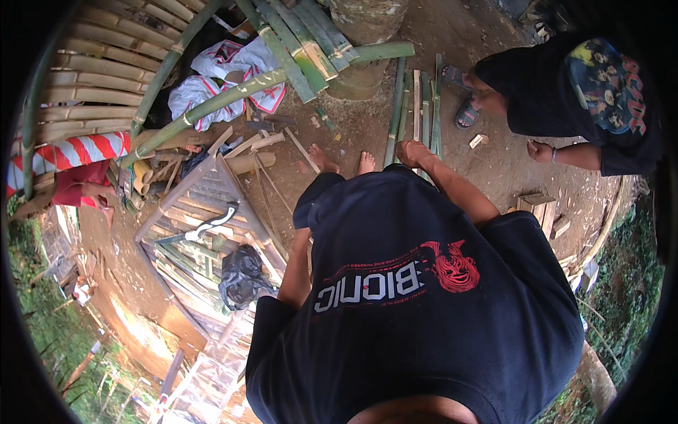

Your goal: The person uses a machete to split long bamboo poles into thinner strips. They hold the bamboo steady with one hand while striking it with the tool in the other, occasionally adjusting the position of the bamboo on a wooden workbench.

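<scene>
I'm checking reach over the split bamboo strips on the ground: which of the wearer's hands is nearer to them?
Right. The right hand is stretched down onto the split bamboo strips. The left hand is hidden behind the dark shirt; only its arm shows.

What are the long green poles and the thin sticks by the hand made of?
The long green poles look like fresh bamboo: round, smooth, with ringed joints. The thin sticks near the right hand seem to be split bamboo, green and pale.
</scene>
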Tool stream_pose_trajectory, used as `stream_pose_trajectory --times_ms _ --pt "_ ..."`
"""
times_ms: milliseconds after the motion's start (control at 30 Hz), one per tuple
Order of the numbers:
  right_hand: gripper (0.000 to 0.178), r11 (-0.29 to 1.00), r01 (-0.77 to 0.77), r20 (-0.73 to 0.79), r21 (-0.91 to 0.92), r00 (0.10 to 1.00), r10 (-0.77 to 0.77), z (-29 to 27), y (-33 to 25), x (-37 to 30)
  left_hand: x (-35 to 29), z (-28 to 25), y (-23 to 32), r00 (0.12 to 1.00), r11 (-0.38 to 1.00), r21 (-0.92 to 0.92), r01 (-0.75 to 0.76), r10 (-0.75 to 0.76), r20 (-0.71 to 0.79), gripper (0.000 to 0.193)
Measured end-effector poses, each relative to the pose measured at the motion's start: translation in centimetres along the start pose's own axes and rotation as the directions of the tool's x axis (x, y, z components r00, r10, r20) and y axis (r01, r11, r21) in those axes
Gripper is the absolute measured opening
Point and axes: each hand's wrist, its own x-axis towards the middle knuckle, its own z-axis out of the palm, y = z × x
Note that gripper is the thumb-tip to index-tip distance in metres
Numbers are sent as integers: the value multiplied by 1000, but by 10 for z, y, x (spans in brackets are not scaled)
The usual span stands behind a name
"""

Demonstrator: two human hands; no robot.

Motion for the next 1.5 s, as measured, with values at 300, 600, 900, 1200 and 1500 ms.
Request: stream_pose_trajectory --times_ms 300,600,900,1200,1500 --pt "33 987 -126 35 96 992 123 -24 -24 -27 12 -5 -10 999 988 153 -31 33 -12 35" --pt "25 991 -50 -99 124 993 63 9 3 -15 -6 -19 -31 990 945 318 -73 106 -89 36" --pt "35 782 613 17 -115 788 -615 80 93 53 -5 6 -47 955 932 355 -69 164 -245 36" --pt "28 868 493 -36 52 870 -492 20 66 71 9 59 -58 899 971 236 -45 142 -415 37" --pt "27 628 772 -229 -100 596 -770 -1 45 111 -59 39 -47 951 937 342 -69 165 -263 38"
